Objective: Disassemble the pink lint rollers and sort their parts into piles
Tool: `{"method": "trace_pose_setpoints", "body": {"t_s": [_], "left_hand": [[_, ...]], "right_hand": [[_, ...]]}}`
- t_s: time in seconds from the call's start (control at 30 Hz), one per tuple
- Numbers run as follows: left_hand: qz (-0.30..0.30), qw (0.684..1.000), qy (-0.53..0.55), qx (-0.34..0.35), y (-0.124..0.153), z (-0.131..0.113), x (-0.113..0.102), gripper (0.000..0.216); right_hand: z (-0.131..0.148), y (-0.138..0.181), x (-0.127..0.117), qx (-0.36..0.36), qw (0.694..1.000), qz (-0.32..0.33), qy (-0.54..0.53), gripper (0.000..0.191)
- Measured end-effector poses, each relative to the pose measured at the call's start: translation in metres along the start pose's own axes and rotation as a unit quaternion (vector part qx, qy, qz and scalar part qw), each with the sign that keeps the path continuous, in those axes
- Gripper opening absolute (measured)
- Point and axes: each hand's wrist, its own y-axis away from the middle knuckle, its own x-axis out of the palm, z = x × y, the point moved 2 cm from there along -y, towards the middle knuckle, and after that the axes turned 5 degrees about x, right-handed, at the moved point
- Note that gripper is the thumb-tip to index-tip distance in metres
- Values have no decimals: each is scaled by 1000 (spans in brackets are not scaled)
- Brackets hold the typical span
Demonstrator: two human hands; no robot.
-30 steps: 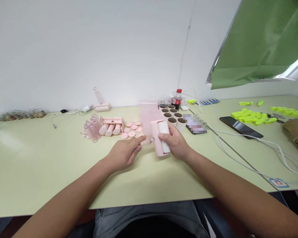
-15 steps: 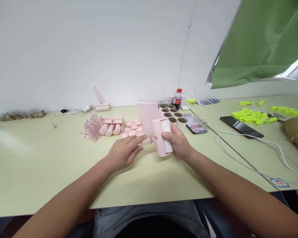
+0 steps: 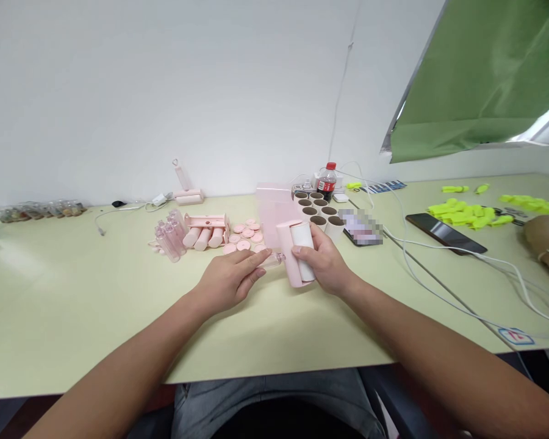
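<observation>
My right hand [image 3: 326,261] is closed around the head of a lint roller [image 3: 289,255], a pale pink half-shell with a white paper roll [image 3: 303,242] seated in it. The thumb presses on the white roll. From the left side of the shell sticks out a clear pinkish handle [image 3: 271,261], its end at the shell's side. My left hand [image 3: 231,277] grips this handle between thumb and fingers, and its far end is hidden by the fingers. Just behind my hands lie several pink round caps [image 3: 249,233] and a pink plastic bag [image 3: 274,210].
Clear pink handles [image 3: 170,238] and pink roller shells [image 3: 205,230] are heaped on the left. An assembled lint roller [image 3: 189,196] stands by the wall. White paper rolls [image 3: 318,221], a cola bottle [image 3: 327,183], phones [image 3: 446,233], a white cable [image 3: 471,251] and yellow-green pieces [image 3: 462,212] are on the right.
The roller head has shifted slightly to the left and turned a little, with the white roll sitting deeper in the pink shell. Both hands keep their hold.
</observation>
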Motion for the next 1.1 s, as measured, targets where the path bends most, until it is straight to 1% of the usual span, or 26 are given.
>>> {"method": "trace_pose_setpoints", "body": {"t_s": [0.13,0.27,0.47,0.67,0.9,1.1], "left_hand": [[21,1000,-9,-10,0,0,0,40],[24,1000,-16,-11,0,-1,0,39],[9,1000,-18,6,0,-4,-3,38],[11,1000,-18,-4,1,-5,-3,39],[-9,999,-27,19,1,-6,-4,37],[-8,999,-43,25,1,-8,-3,35]], "right_hand": [[-2,0,1,-3,999,-15,33,41],[-4,1,3,-1,998,-28,54,41],[-5,4,5,7,997,-34,70,38],[-3,6,6,-7,996,-33,82,42],[-3,8,7,-20,994,-33,106,43],[-8,10,8,-28,989,-44,140,44]]}}
